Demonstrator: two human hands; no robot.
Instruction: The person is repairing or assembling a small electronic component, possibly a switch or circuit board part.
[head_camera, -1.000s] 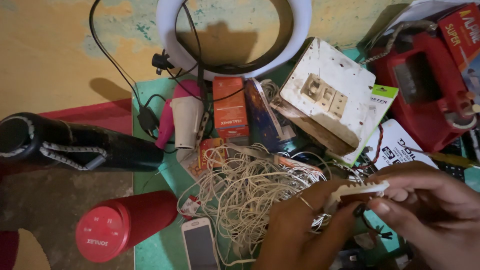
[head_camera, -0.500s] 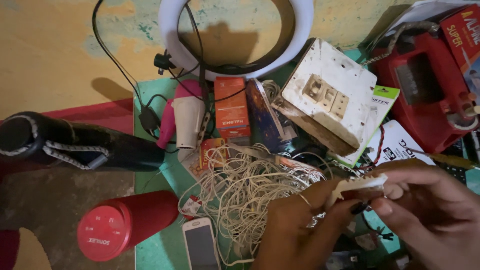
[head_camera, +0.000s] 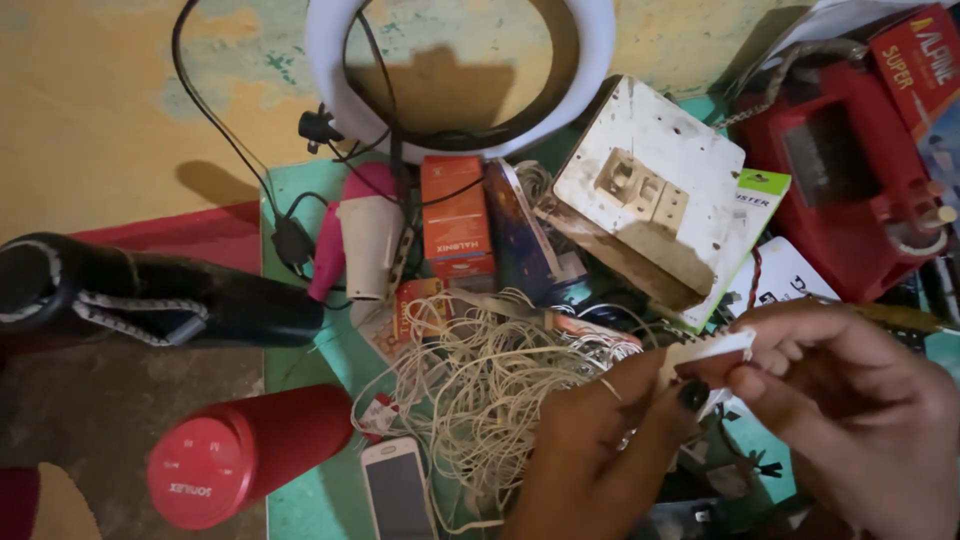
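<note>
Lay cluttered, the teal table (head_camera: 300, 345): tangle of pale cord (head_camera: 480, 385) at centre, white phone (head_camera: 397, 490) at six o'clock of it, red cylindrical speaker (head_camera: 240, 460) at eight o'clock over the table's edge. Rested at twelve o'clock an orange box (head_camera: 455, 215), white ring light (head_camera: 460, 75) beyond. Sat at two o'clock a white switch board (head_camera: 650, 190).

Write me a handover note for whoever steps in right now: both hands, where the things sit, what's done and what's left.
Left hand and right hand together pinch a small pale toothed strip above the cluttered green table.
Tangle of pale wire lies just left of the hands; white phone below it, red cylinder speaker further left, white switch board behind.
Done: strip picked up. Left: strip not yet set down.
</note>
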